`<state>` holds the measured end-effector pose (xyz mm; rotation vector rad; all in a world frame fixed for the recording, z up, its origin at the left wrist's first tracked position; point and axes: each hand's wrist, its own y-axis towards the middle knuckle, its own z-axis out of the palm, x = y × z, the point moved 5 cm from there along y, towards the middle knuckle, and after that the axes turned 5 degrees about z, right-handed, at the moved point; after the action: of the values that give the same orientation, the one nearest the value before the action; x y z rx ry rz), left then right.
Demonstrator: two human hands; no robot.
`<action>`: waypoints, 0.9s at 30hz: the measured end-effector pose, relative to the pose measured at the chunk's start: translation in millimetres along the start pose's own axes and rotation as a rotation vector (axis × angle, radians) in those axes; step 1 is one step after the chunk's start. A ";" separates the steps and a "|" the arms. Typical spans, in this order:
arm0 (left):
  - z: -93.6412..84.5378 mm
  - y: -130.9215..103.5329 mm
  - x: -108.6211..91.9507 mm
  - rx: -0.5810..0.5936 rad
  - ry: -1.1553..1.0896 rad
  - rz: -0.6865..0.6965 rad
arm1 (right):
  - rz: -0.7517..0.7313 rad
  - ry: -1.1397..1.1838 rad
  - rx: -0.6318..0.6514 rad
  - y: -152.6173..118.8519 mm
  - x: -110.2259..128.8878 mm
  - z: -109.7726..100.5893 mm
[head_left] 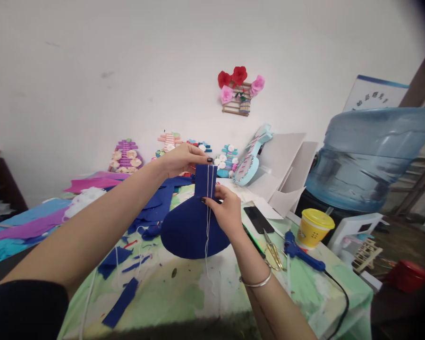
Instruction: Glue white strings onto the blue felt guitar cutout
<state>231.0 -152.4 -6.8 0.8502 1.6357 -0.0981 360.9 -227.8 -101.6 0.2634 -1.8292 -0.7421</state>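
A dark blue cutout with a rounded body and a narrow rectangular neck is held up above the table. My left hand pinches the top end of the neck between thumb and fingers. Lower down, my right hand grips the neck's right edge where it meets the rounded part, thumb in front. White string runs down the neck in two lines, passes under the right thumb and dangles loose past the cutout's lower edge.
Blue scraps lie at left on the green-stained tablecloth. At right are a phone, gold-handled scissors, a blue glue gun with cord, a yellow-lidded tub and a large water bottle. Decorated crafts stand against the wall.
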 end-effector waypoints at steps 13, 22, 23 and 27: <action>5.5 3.1 33.5 -0.059 -0.247 0.054 | -0.021 0.011 -0.032 0.3 -0.3 1.2; 12.6 -6.8 34.9 -0.172 -0.208 0.269 | -0.005 -0.002 -0.042 2.7 -4.9 -1.9; 13.0 -7.5 35.5 -0.168 -0.191 0.286 | -0.003 -0.002 -0.042 3.0 -5.3 -2.0; 14.4 -9.4 40.0 -0.130 -0.187 0.310 | 0.001 -0.007 -0.046 3.7 -6.9 -2.2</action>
<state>237.4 -147.8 -49.6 0.9544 1.3055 0.1407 366.2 -222.1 -104.1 0.2306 -1.8161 -0.7842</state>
